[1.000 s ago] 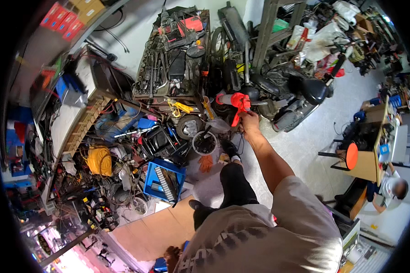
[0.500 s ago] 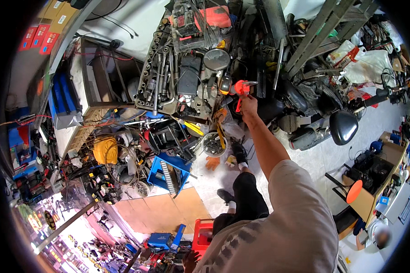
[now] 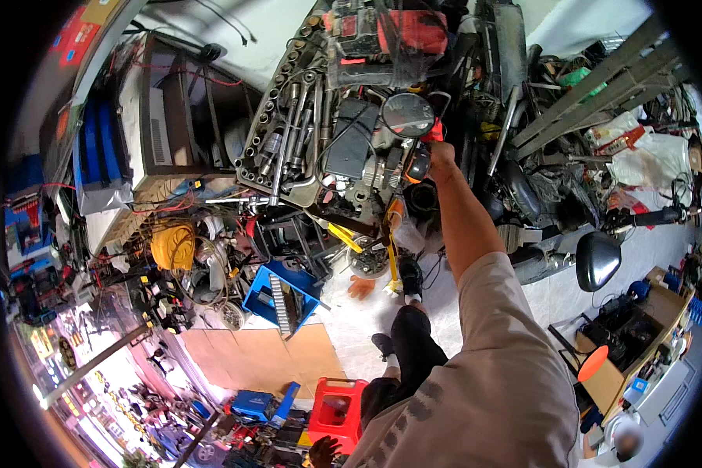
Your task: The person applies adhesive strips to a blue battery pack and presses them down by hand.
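At the workbench's right side, my right hand point(image 3: 441, 158) is closed round a red hand tool point(image 3: 435, 130), partly hidden behind a round mirror point(image 3: 408, 115). Just left of the fingers is a black and orange piece point(image 3: 417, 163). Close by on the bench lie a dark flat box point(image 3: 351, 137), and wrenches point(image 3: 292, 140) in a socket tray point(image 3: 259, 148). Low in the picture, my left hand point(image 3: 325, 451) hangs with fingers apart beside a red plastic stool point(image 3: 338, 412); nothing shows in it.
Below the bench edge stand a bucket of metal parts point(image 3: 369, 261) and a blue crate point(image 3: 279, 300). An orange glove point(image 3: 361, 287) lies on the floor. A ladder-like metal frame point(image 3: 593, 93) leans at the right, near a black mirror point(image 3: 598, 261). Clutter fills the left.
My right hand and the red tool have moved in behind the round mirror's edge, where the tool's metal jaw no longer shows. The whole view has shifted, and more of my left hand shows.
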Demonstrator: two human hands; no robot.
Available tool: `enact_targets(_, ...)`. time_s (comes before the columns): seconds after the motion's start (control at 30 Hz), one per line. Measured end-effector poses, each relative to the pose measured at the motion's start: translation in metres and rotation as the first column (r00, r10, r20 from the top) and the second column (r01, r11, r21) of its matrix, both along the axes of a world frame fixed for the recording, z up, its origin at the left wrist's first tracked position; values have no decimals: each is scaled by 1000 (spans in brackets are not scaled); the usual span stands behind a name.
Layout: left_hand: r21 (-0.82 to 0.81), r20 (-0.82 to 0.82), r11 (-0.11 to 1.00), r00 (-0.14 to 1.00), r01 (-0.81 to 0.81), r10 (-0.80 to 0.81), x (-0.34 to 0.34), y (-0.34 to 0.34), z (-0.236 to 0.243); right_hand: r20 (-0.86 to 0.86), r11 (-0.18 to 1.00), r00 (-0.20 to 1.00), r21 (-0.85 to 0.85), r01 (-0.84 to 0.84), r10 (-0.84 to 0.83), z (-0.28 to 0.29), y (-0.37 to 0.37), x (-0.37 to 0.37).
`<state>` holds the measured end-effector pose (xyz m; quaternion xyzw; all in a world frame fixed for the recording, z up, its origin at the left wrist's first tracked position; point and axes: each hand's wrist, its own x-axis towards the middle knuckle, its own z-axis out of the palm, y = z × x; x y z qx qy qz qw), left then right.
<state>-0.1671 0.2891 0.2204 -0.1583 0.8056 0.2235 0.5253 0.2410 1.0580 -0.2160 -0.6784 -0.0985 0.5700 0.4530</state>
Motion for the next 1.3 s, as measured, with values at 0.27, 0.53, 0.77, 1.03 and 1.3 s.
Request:
enact_targets(0.27,-69,-31,991,993,-114,112,21,-17,20,-170,972,965,-157,175,-202,48,-1,-13)
enact_targets(0.53,-39,-51,998,998,46,-48,40,18,27,-15,945,1000,-327,4,-10,99,6,-17)
enact_targets(0.77,-41,-41,997,997,58,-60,33,11,16,-138,976,977,-123,-177,160,112,-37,8)
enact_targets(1.03,162,33,983,996,-84,79,20,-70,-13,336,775,728,-474,-418,598,82,-252,30)
enact_targets(1.3,-104,-269,570,529,815,-805,-51,-140,-137,-124,512,653,-519,-684,747,129,-491,72)
